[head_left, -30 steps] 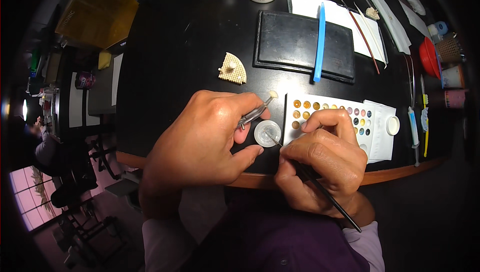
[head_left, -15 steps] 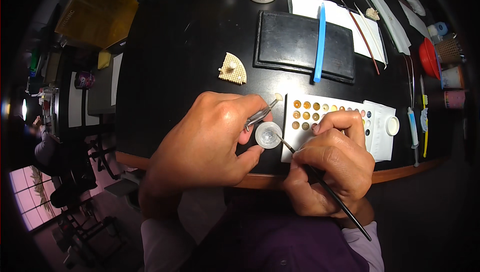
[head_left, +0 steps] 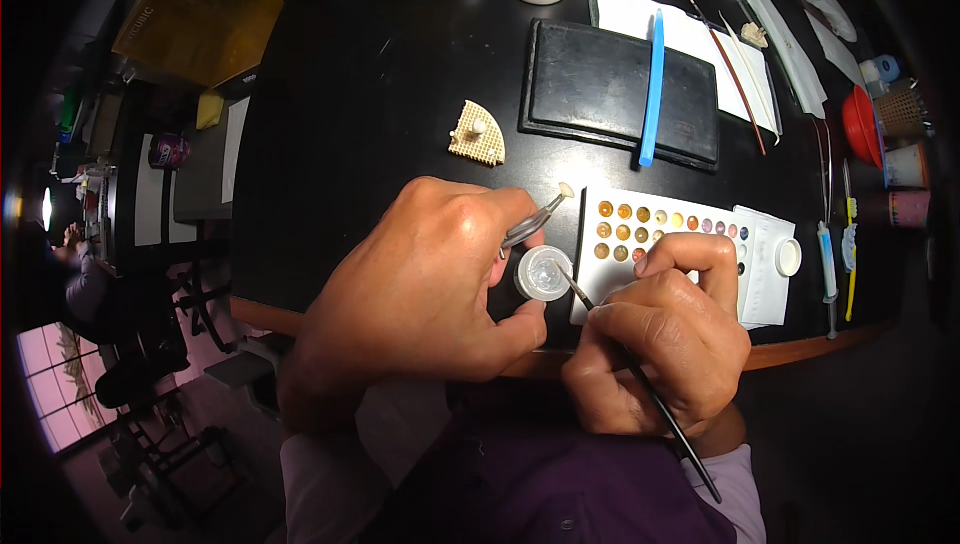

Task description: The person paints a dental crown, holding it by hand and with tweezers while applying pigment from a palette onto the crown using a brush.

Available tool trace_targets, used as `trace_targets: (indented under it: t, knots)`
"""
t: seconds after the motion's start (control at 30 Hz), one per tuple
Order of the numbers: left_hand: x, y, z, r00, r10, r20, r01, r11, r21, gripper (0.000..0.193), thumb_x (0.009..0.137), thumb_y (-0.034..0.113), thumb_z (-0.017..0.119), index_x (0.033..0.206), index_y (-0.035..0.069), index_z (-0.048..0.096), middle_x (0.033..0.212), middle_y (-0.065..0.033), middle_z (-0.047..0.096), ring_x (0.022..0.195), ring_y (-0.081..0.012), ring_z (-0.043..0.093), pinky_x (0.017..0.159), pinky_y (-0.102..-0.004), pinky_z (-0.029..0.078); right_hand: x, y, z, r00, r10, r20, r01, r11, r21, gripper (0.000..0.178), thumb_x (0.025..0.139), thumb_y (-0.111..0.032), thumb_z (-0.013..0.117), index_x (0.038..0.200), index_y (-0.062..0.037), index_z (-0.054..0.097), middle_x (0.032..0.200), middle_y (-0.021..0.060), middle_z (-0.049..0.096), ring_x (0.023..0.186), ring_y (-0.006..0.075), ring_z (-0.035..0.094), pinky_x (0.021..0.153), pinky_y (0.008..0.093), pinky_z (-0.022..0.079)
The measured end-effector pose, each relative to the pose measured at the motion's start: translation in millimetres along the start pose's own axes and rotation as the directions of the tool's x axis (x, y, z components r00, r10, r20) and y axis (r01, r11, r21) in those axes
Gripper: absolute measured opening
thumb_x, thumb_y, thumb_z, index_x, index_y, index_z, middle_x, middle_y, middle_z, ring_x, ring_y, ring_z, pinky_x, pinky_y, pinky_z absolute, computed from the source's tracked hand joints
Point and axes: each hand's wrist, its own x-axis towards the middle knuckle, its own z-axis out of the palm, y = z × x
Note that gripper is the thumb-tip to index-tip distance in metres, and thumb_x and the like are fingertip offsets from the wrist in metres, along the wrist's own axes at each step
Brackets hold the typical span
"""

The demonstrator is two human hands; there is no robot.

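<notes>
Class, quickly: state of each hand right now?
Left hand: closed, holding silver metal tweezers with a small cream piece at the tip.
Right hand: closed, holding a slim black-handled brush.

left hand point(head_left: 425, 284): back up, fingers point(head_left: 510, 207) bent, thumb point(head_left: 522, 329) apart | right hand point(head_left: 675, 339): fingers curled, seemingly pinching, tips obscured

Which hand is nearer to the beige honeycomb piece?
Left. The left hand is just on the near side of the honeycomb piece, not touching it; the right hand is farther off, toward the near right.
</notes>
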Motion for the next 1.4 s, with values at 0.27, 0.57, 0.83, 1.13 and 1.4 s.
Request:
trace_targets:
  t: [0.27,0.57,0.83,1.13,1.4]
  knots:
    - [-0.1,1.0,-2.1,0.998,-0.044,0.042,0.043,0.999,0.026,0.031,0.06,0.012,0.082,0.081,-0.005,0.066,0.059,-0.0058,0.053,0.053,-0.0085,0.049,0.047,-0.0275,0.038,2.9,-1.1,0.5,0.999,0.029,0.014,-0.029,0.999,0.029,0.023,0.056,0.0,0.077,0.078,-0.0047,0.071,0.068,0.0034,0.06,0.073,0.0249,0.057,0.068,0.0336,0.042]
    - [-0.1,1.6,-1.9,0.997,-0.052,0.054,0.05,0.998,0.037,0.031,0.06,0.012,0.083,0.081,-0.005,0.066,0.059,-0.0056,0.052,0.053,-0.0092,0.049,0.047,-0.0276,0.038,0.3,0.4,3.2,0.999,0.039,0.008,-0.039,0.999,0.021,0.022,0.056,-0.001,0.077,0.078,-0.0044,0.071,0.067,0.0035,0.059,0.073,0.0243,0.057,0.067,0.034,0.042]
    - [0.1,2.1,-2.4,0.998,-0.027,0.048,0.024,0.998,0.051,0.03,0.06,0.012,0.082,0.081,-0.004,0.067,0.059,-0.0053,0.052,0.052,-0.0096,0.05,0.047,-0.0281,0.037,1.3,1.8,1.6,1.0,0.026,-0.001,-0.026,0.999,0.037,0.023,0.055,-0.001,0.077,0.077,-0.0047,0.071,0.067,0.0036,0.059,0.073,0.0245,0.057,0.067,0.0345,0.041]
    - [0.4,3.2,-3.6,0.997,-0.041,0.063,0.038,0.998,0.049,0.03,0.061,0.011,0.082,0.082,-0.004,0.067,0.061,-0.0055,0.054,0.053,-0.0095,0.051,0.048,-0.0279,0.039,0.7,1.6,0.9,0.999,0.037,0.0,-0.037,0.998,0.046,0.022,0.055,-0.001,0.076,0.077,-0.0044,0.071,0.067,0.0037,0.059,0.073,0.0256,0.057,0.066,0.0329,0.042]
    - [1.2,2.6,-3.1,0.996,-0.029,0.08,0.027,0.999,0.023,0.031,0.062,0.01,0.082,0.085,-0.004,0.068,0.063,-0.0046,0.055,0.056,-0.0076,0.051,0.048,-0.0264,0.039,0.1,2.4,1.9,0.999,0.048,0.012,-0.049,0.997,0.061,0.021,0.056,0.0,0.076,0.076,-0.004,0.07,0.067,0.0032,0.059,0.074,0.0258,0.057,0.065,0.0329,0.042]
